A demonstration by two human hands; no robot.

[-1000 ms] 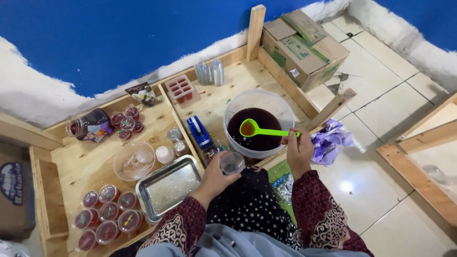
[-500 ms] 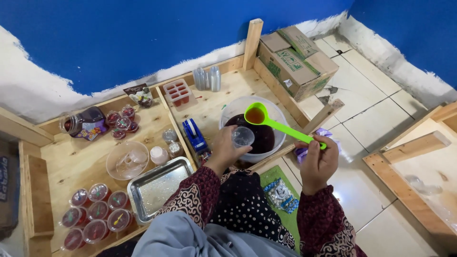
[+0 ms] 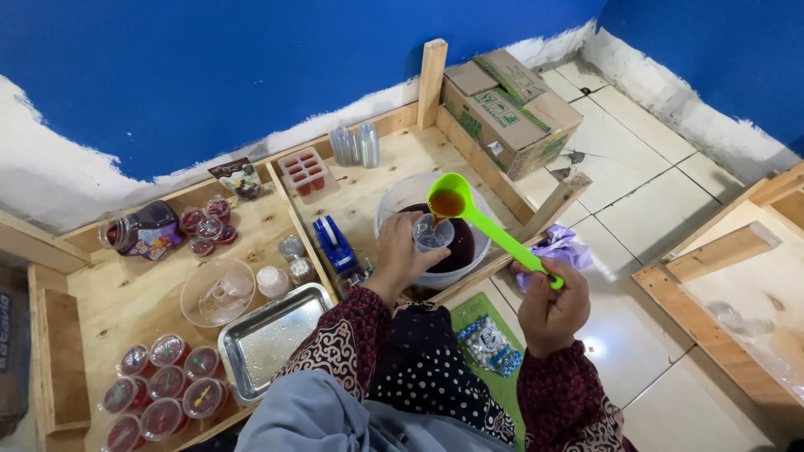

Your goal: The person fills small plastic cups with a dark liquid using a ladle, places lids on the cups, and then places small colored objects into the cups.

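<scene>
Ladle (image 3: pixel 469 219) now tilted over small clear cup (image 3: pixel 432 233), frame centre, above dark-liquid tub (image 3: pixel 394 201). Left hand (image 3: pixel 404 251) wraps cup, arm reaching up. Right hand (image 3: pixel 548 305) fisted on handle end; long axis diagonal, bowl pointing upper left.

Ladle (image 3: pixel 469 213): glossy green plastic. Cup (image 3: pixel 433 233): clear smooth plastic. Tray (image 3: pixel 272 339): dull brushed metal. Platform (image 3: pixel 126 322): bare matt plywood. Floor (image 3: pixel 649 222): glossy tile

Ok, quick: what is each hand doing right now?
Left hand: closed around a small clear cup, above the tub.
Right hand: closed on the green ladle, liquid in its bowl.
</scene>
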